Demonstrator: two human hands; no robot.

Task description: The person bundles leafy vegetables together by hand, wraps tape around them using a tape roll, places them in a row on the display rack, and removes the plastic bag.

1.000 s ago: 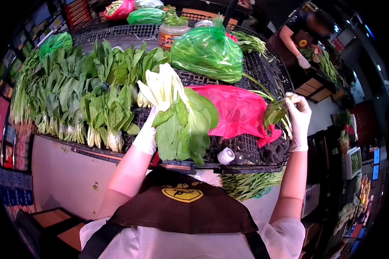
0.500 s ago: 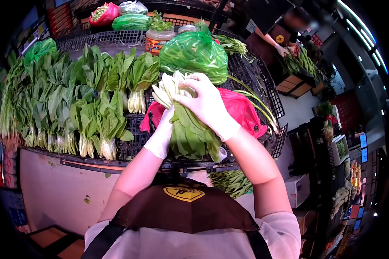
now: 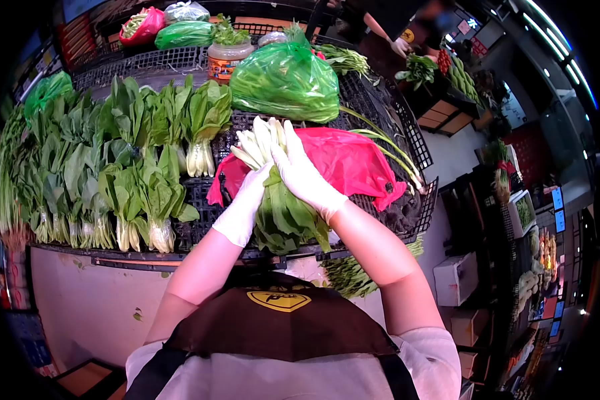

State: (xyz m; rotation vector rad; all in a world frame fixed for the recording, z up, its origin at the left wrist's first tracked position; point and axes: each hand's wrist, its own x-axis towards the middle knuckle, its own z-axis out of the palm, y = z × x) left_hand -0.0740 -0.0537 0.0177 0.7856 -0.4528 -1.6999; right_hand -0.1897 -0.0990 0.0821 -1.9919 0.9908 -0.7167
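A bunch of leafy greens is between my gloved hands, its pale stalks upward and its leaves hanging toward my apron. My left hand grips the bunch from the left, its fingers mostly hidden behind it. Against the right side of the stalks presses my right hand, fingers straight and held together. Behind the hands, a pink plastic bag lies crumpled on the black crate surface. Farther back sits a green plastic bag filled with greens.
Rows of bundled greens stand on the left. A jar is at the back, and long loose stalks lie at right. More greens sit below the table edge. A co-worker's gloved hand is near vegetables at upper right.
My right hand has gone from curling over the stalk ends to lying straight along their right side. The co-worker's hand has moved, and the whole view has shifted slightly.
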